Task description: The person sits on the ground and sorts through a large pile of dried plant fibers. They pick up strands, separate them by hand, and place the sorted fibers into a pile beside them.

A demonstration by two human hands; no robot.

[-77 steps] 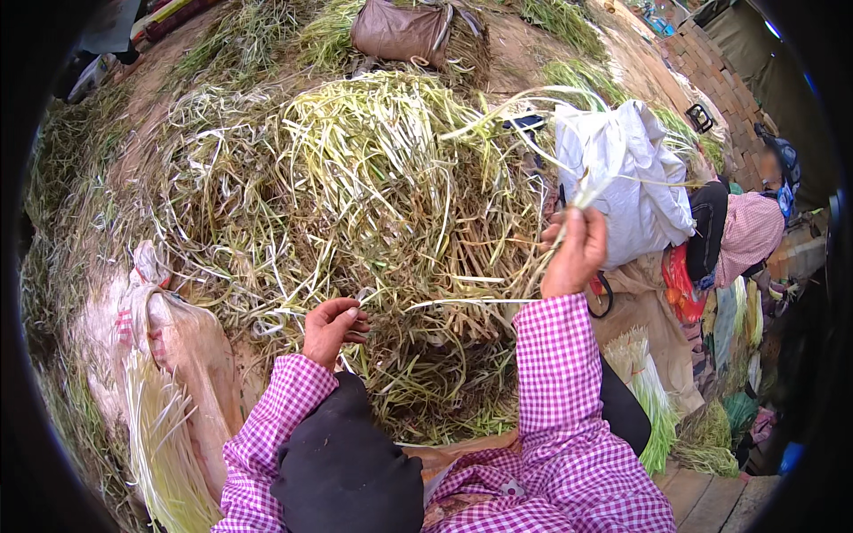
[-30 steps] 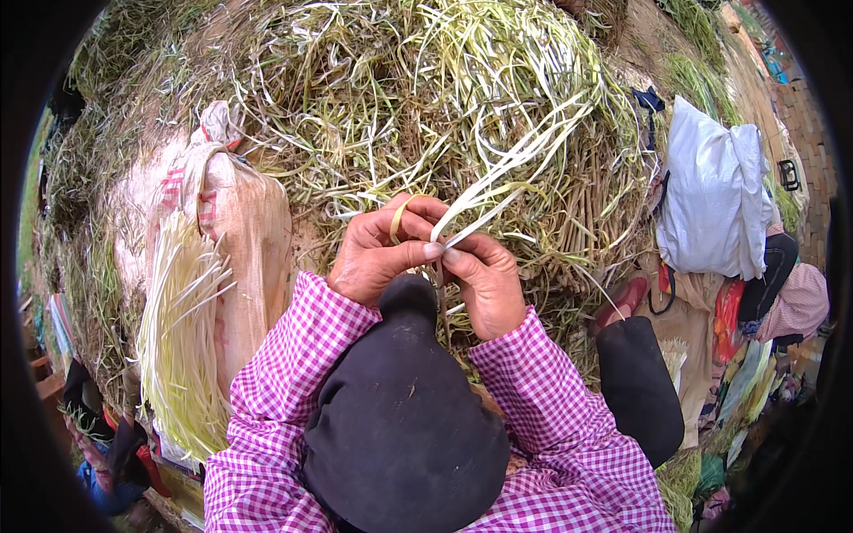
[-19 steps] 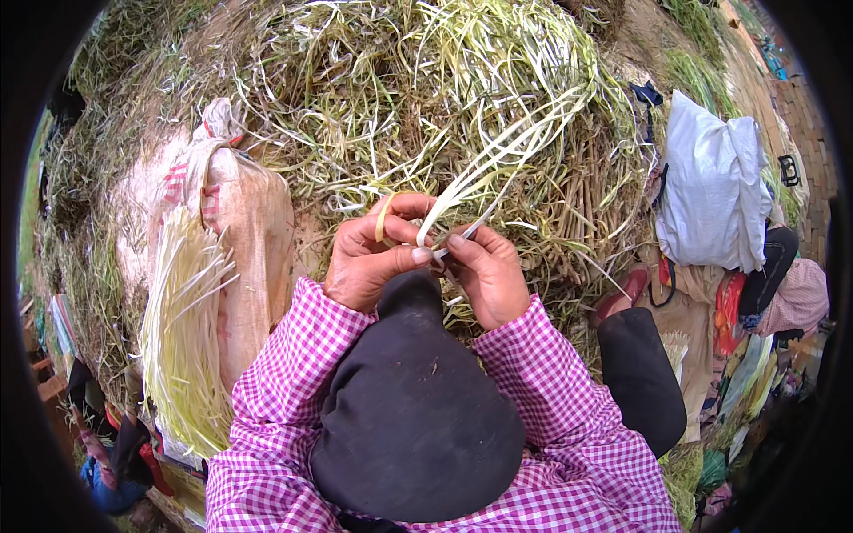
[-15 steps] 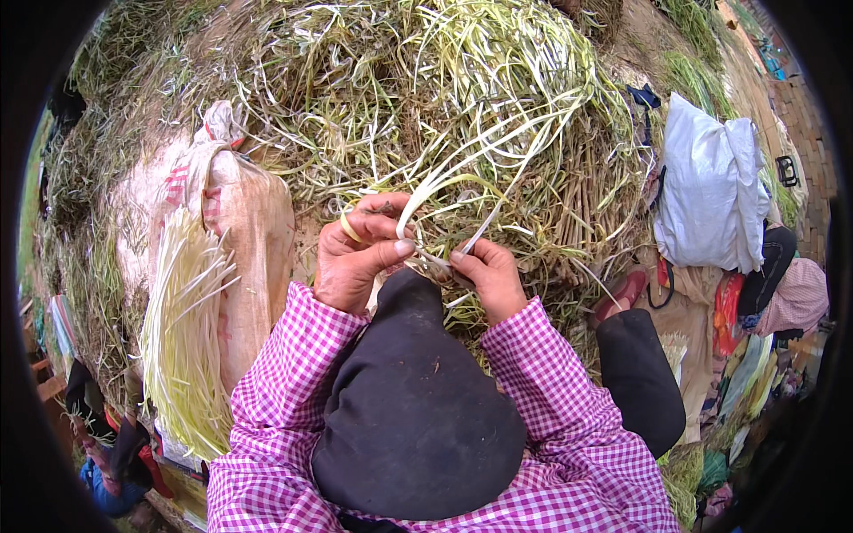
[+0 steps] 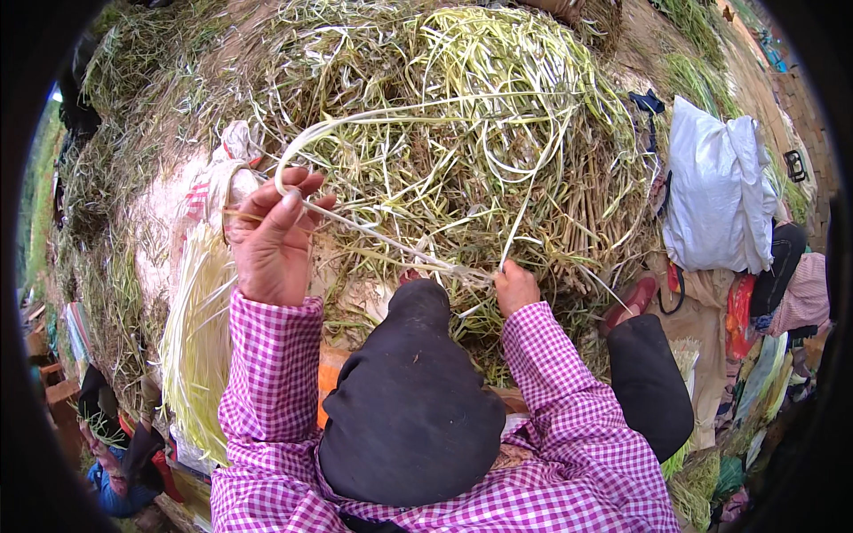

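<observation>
Pale strands stretched between two hands above a heap of cut greens
The left hand, fingers half curled, pinches the strands between thumb and fingertips, where they loop up toward the right; the right hand is closed on them near the dark knee, a bundle of stalks lying left, a white sack right

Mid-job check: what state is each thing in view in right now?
Left hand, raised, pinching pale stalks
Right hand, fingers curled shut on stalks
Pale stalks, arching from left hand, strung between both
Stalk heap, loose, tangled
Stalk bundle at left, roughly aligned, untied ends fanned
White sack, bulging, creased
</observation>
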